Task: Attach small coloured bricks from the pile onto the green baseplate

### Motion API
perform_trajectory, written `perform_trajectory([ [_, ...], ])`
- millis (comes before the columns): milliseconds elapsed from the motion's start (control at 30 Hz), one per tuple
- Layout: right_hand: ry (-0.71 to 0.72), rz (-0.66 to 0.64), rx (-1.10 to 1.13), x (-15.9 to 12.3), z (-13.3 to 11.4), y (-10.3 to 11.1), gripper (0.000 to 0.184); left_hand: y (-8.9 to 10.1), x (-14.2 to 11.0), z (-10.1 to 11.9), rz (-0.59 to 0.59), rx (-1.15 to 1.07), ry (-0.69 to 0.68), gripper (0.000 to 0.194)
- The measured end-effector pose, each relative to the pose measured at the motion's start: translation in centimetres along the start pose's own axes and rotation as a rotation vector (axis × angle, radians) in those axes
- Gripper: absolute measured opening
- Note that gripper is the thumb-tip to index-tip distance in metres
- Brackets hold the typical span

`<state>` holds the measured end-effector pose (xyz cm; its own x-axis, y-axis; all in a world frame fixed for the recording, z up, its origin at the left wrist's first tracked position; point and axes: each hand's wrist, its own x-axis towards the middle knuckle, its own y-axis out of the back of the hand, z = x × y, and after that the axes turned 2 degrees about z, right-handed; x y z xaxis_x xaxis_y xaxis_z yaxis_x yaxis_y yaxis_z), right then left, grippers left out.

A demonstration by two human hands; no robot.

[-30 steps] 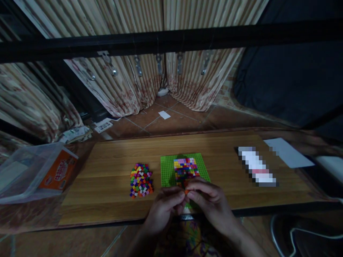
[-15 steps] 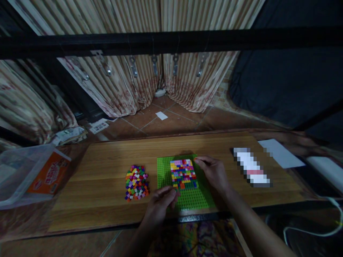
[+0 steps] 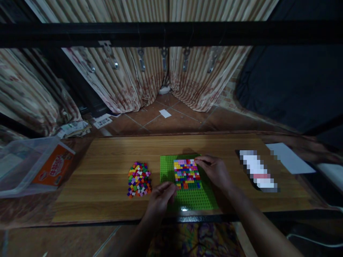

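Note:
A green studded baseplate (image 3: 193, 200) lies on the wooden table, carrying a block of many-coloured building bricks (image 3: 187, 174). At the block's far right corner, my right hand (image 3: 214, 171) is closed in a pinch, with a small reddish brick just showing at the fingertips. My left hand (image 3: 160, 198) rests over the plate's near left side, its fingers curled and thumb pressed against them; whatever it may hold is hidden. Left of the plate is a loose pile of small coloured bricks (image 3: 139, 179).
On the wooden table (image 3: 107, 178), a phone-like object with a blurred screen (image 3: 257, 171) lies at right. White paper (image 3: 292, 158) is beyond it. A clear plastic bin (image 3: 29, 153) with an orange package (image 3: 55, 167) stands at left. A dark bar (image 3: 150, 34) crosses overhead.
The whole view has shifted slightly, moving the scene to the right. My right fingertips sit closer against the block's far right corner. My left hand stays near the block's lower left corner.

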<state>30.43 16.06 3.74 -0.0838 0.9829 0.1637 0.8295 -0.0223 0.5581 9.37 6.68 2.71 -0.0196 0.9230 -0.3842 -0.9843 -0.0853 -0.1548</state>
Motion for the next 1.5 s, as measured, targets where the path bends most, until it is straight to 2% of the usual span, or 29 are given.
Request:
perform_trajectory([
  [133,0.063,-0.03,-0.04,0.0,-0.1,0.2,0.027,-0.1,0.2,-0.1,-0.007,0.006,0.002,0.046],
  [500,0.039,-0.062,-0.013,0.3,0.5,0.0,0.027,-0.2,0.9,-1.5,0.02,-0.012,-0.003,0.05],
  [733,-0.02,-0.062,0.024,0.2,0.8,-0.3,0.028,-0.4,0.4,-0.2,0.013,-0.025,0.025,0.048],
  [833,-0.037,-0.012,0.064,-0.4,0.9,-0.2,0.029,-0.3,-0.1,0.3,0.024,-0.051,0.018,0.046],
  [933,-0.012,0.127,0.105,-2.0,-0.1,0.0,0.031,0.0,-0.6,0.6,0.045,-0.084,0.012,0.045],
  [1000,0.034,0.156,0.134,-3.4,-1.6,-0.1,0.027,0.1,-0.9,0.9,0.043,-0.109,0.005,0.044],
  [1133,0.161,-0.032,0.195,-6.0,-5.4,-1.1,0.019,-0.1,-1.5,1.6,-0.024,-0.153,-0.006,0.039],
  [1233,0.197,-0.113,0.275,-7.0,-7.0,-2.1,0.017,-0.3,-1.8,1.9,-0.135,-0.154,-0.047,0.036],
  [1333,0.201,-0.127,0.332,-7.3,-7.4,-2.4,0.013,-0.7,-2.0,2.2,-0.203,-0.134,-0.071,0.036],
  [1500,0.177,-0.104,0.284,-7.7,-7.0,-1.8,0.014,-2.0,-2.6,2.9,-0.183,-0.06,-0.086,0.041],
])
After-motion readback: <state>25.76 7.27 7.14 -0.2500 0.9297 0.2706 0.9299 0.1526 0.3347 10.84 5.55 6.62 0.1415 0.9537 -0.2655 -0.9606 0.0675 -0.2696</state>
